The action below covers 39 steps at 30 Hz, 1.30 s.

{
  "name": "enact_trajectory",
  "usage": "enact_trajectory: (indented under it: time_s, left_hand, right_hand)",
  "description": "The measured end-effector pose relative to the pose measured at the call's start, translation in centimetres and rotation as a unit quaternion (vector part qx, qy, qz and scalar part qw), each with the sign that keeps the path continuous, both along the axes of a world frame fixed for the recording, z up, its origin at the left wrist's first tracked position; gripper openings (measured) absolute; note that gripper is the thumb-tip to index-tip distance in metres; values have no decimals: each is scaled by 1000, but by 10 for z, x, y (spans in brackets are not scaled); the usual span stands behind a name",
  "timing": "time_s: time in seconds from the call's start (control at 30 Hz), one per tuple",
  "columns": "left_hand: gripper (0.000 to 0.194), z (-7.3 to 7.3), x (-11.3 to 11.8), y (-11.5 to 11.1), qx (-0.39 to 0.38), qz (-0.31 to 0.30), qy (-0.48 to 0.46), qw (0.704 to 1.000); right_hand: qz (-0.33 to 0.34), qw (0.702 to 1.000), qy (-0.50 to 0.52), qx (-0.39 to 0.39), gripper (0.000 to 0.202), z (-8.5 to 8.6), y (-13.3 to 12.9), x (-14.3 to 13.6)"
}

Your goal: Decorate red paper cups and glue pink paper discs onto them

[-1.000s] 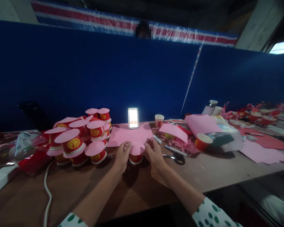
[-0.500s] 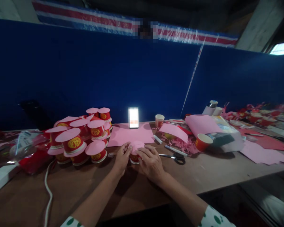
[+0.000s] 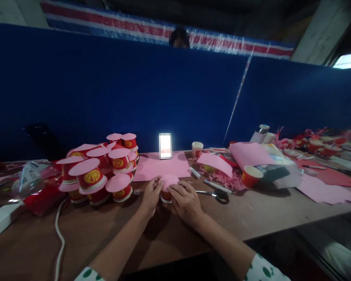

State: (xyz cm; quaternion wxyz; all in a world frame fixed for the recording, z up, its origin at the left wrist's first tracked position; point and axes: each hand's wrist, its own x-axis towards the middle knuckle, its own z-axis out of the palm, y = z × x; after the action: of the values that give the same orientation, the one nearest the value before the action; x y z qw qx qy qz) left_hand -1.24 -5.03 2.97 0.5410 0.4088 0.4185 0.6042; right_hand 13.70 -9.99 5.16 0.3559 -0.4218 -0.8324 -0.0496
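A red paper cup (image 3: 166, 196) stands upside down on the table in front of me, capped by a round pink paper disc (image 3: 170, 181). My left hand (image 3: 152, 194) is closed on the disc's left edge, thumb and fingers pinching it against the cup. On the other side, my right hand (image 3: 187, 198) presses bent fingers on the disc's right edge and the cup's side. Most of this cup is hidden by my fingers. To the left, several finished-looking red cups (image 3: 92, 178) with pink discs are stacked in a cluster.
Behind my hands lies a pink paper sheet (image 3: 160, 166) with a lit phone (image 3: 165, 146) standing at its back. Scissors (image 3: 220, 196), a white pen (image 3: 218, 186) and an open cup (image 3: 252, 176) are to the right. A white cable (image 3: 60, 230) runs along the left.
Both hands stay almost still on the capped cup. Beyond the blue partition, the visible part of a person's head has shifted slightly.
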Motion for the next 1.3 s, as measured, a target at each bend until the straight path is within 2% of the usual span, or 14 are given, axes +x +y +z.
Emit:
enact_trajectory:
  time_s: [0.33,0.43,0.53,0.63,0.73,0.83,0.93,1.13,1.3]
  left_hand:
    - [46,-1,-1,2,-2,-7,2,1000]
    - [43,1,-2,0,-13,18,8,1000]
    - [40,2,-4,-6,-28,50,-1,998]
    - [39,2,-3,-14,-35,65,-18,997]
    - [38,1,0,-18,-31,57,-27,998]
    - [41,2,3,-16,-43,48,-34,997]
    - [45,4,5,-11,-56,37,-24,997]
    - [56,5,6,-7,-55,20,-1,998]
    - [60,6,5,-7,-43,27,22,998]
  right_hand:
    - [1,1000,-4,7,37,-1,1,0]
    - [4,1000,15,13,42,-2,1,1]
    - [-28,996,85,11,48,-9,2,3]
    - [-70,982,173,-25,65,-23,6,5]
    - [-54,963,238,-118,76,-35,12,2]
    - [-10,934,291,-207,74,-35,17,-3]
    - [-1,920,302,-249,68,-30,20,-8]
    - [-81,922,276,-258,59,-32,25,-14]
    - [-109,931,251,-242,48,-38,28,-15]
